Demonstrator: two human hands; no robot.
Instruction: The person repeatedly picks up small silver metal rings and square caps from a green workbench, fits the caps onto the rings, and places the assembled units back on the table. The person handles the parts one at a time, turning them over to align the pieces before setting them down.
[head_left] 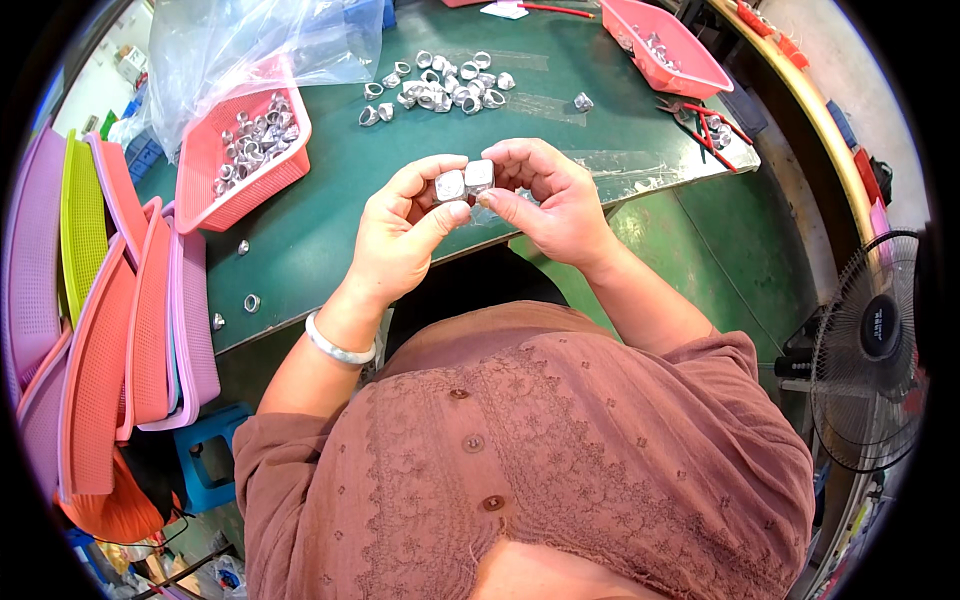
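Item: two square-faced silver pieces [450, 185], pinched thumb-to-finger in my nearly closed left hand [395, 230] and right hand [550, 205], above the surface's [330, 250] near edge, faces up, seemingly for clear viewing. Loose rings [440, 95]: heaped beyond, probably for reach.

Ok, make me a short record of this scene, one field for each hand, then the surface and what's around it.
Left hand: holds a silvery square-topped metal piece
Right hand: holds a similar silvery piece, alongside the first
Surface: green tabletop
Beyond hands: loose cluster of silvery metal rings
Left: pink plastic basket holding silvery rings
Far right: red-handled metal pliers near the table edge
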